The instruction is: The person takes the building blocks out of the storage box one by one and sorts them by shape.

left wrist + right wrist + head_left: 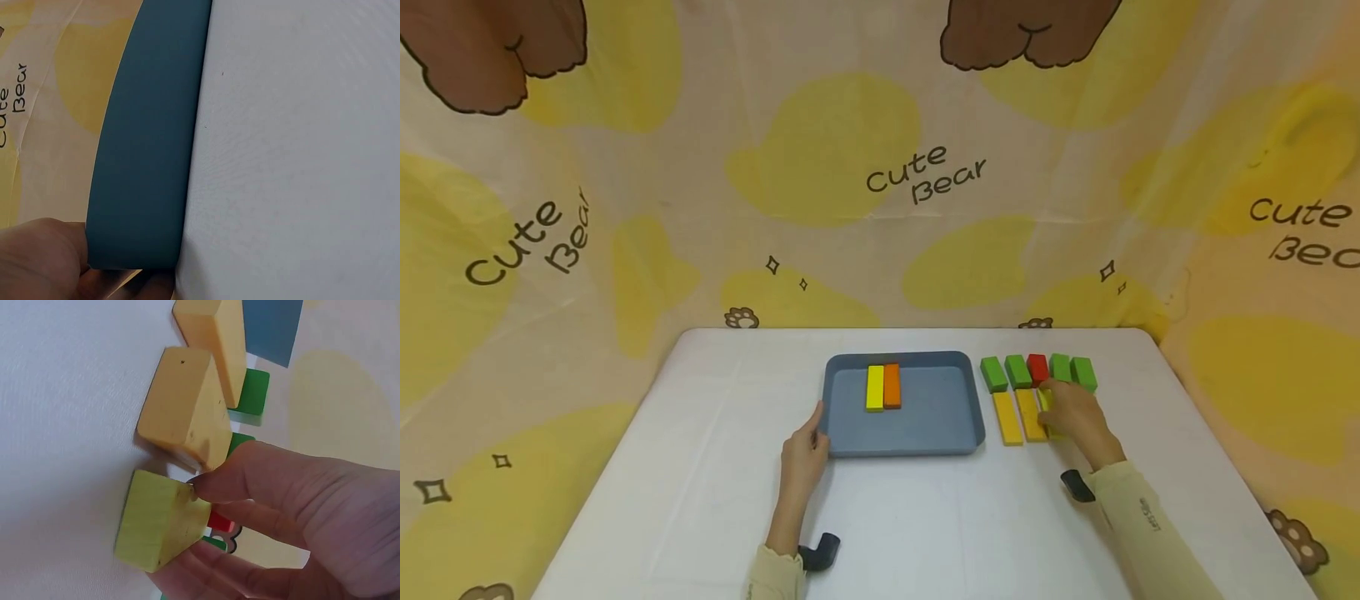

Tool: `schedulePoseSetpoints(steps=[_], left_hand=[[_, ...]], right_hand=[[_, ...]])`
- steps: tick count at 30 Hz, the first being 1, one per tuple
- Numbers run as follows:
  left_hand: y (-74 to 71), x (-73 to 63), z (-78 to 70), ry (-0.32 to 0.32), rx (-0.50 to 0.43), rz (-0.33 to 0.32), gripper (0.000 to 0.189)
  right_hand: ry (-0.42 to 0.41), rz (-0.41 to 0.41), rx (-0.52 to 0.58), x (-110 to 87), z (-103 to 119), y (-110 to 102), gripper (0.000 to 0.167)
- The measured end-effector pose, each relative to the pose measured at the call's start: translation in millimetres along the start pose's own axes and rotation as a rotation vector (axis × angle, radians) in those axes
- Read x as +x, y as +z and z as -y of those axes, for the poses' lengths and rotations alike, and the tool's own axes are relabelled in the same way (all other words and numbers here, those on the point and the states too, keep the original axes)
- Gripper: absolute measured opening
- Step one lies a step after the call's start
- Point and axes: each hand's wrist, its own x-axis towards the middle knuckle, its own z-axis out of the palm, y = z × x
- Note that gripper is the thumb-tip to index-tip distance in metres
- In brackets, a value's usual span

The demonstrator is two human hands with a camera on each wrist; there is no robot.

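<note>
A blue-grey tray (932, 417) lies on the white table, with a yellow block (875, 388) and an orange block (892, 386) side by side near its back left. My left hand (805, 454) grips the tray at its front left corner, thumb along the left side; the left wrist view shows the tray wall (147, 144) at my fingers. To the right of the tray, my right hand (1078, 417) pinches a yellow-green block (156, 522) between thumb and fingers. Beside that block are two amber blocks (1008, 418), the nearer one (178, 397) close to my thumb.
Behind the amber blocks runs a row of several green blocks (993, 374) with one red block (1037, 369) among them. The white table (715, 433) meets a patterned yellow cloth (820, 150) at its back and sides.
</note>
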Motion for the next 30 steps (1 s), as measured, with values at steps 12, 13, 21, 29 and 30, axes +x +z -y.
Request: schedulePoseSetpoints(steps=[12, 13, 21, 29, 30], left_hand=[[1.2, 0.1, 0.0, 0.003, -0.003, -0.004, 0.056], [1.3, 0.1, 0.1, 0.004, -0.003, -0.006, 0.056], [1.7, 0.4, 1.7, 0.033, -0.003, -0.024, 0.054], [2.0, 1.1, 2.9, 0.030, -0.006, -0.028, 0.054], [2.0, 1.4, 2.9, 0.030, -0.007, -0.026, 0.055]], right_hand=[[0.024, 0.002, -0.020, -0.3, 3, 2, 0.055], [0.027, 0.005, -0.017, -0.1, 3, 2, 0.055], [0.021, 0.002, -0.029, -2.1, 5, 0, 0.054], [0.036, 0.008, -0.034, -6.4, 23, -11, 0.055], [0.020, -0.002, -0.034, -6.5, 25, -12, 0.054]])
